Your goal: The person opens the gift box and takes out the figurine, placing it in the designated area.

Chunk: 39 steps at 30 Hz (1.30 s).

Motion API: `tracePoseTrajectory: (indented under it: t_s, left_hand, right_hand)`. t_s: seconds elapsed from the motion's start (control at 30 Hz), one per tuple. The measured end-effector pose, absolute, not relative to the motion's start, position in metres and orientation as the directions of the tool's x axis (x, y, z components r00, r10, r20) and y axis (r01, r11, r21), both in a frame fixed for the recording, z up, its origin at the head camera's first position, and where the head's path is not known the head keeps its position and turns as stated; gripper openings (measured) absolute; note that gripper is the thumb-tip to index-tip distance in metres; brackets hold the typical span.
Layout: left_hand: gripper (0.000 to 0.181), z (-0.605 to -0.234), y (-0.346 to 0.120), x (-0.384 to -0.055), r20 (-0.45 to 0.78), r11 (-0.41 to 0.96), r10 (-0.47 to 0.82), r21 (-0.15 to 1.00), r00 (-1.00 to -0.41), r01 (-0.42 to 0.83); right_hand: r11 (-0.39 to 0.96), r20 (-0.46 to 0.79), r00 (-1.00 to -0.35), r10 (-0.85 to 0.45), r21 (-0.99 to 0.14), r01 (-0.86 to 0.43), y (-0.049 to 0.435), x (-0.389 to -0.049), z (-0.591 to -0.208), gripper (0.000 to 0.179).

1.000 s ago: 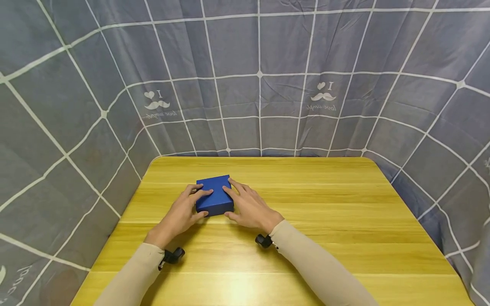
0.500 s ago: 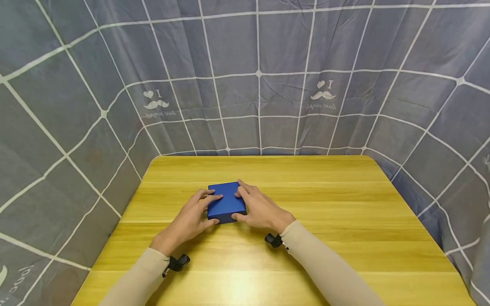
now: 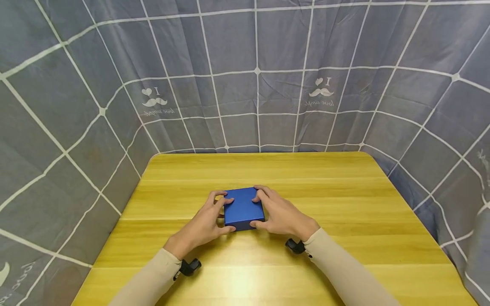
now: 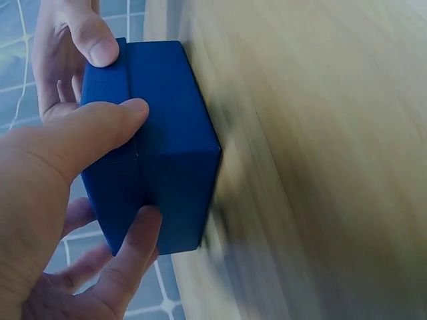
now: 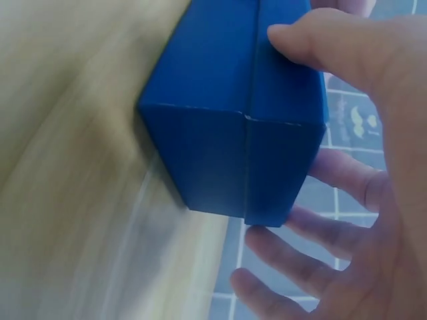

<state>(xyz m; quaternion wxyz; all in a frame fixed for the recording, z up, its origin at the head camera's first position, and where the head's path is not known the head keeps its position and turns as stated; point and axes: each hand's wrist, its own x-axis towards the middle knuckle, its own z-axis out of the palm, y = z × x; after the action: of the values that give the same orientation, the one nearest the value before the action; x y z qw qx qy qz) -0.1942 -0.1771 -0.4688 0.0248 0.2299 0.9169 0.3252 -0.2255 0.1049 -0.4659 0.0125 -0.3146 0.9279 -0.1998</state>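
Evidently, the blue box (image 3: pixel 243 207) is held between both hands, about midway between left and right on the table (image 3: pixel 325 242); whether its base touches the wood cannot be told. As far as can be judged, a two-sided hold is already secured, while the lid (image 5: pixel 279 170) is seated and not lifted; nothing of the inside is shown, and what handling is left cannot be read. The box is squat and square-cornered, apparently of stiff card, with smooth, faintly sheened faces, a stepped seam round its walls and pale wear along one edge.

By the left hand (image 3: pixel 203 224), the left side is gripped with half-curled fingers, the thumb pressed on the near wall; by the right hand (image 3: pixel 285 215), the right side is gripped likewise, a bent finger laid on top. The forearms are covered by plain beige sleeves (image 3: pixel 151 273). The table is glossy, yellowish and wood-grained; beyond its far edge, grey cloth (image 3: pixel 276 97) with white grid lines is hung in soft folds.
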Motion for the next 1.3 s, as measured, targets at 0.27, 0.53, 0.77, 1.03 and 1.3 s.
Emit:
tracePoseTrajectory:
  t_s: [0.27,0.53,0.77,1.03,1.3]
  left_hand:
    - [0.085,-0.469,-0.158,-0.195,0.086,0.689,0.478,0.581,-0.874,0.434]
    - [0.082,-0.479,-0.140,-0.195,0.063,0.600,0.547,0.666,-0.835,0.443]
    - [0.084,-0.480,-0.129,-0.194,0.055,0.563,0.563,0.705,-0.825,0.431]
    - [0.087,-0.477,-0.120,-0.194,0.055,0.548,0.573,0.716,-0.818,0.432]
    - [0.085,-0.476,-0.117,-0.193,0.077,0.544,0.572,0.709,-0.817,0.449]
  right_hand:
    - [0.730,0.093,-0.828,-0.553,-0.425,-0.536,0.131,-0.218,-0.467,0.094]
    - [0.714,0.041,-0.842,-0.539,-0.509,-0.481,0.156,-0.207,-0.471,0.118]
    - [0.689,0.025,-0.837,-0.547,-0.555,-0.466,0.173,-0.202,-0.471,0.118]
    - [0.632,0.014,-0.827,-0.562,-0.637,-0.440,0.184,-0.202,-0.470,0.117]
    - [0.623,0.013,-0.827,-0.563,-0.650,-0.434,0.188,-0.199,-0.468,0.117]
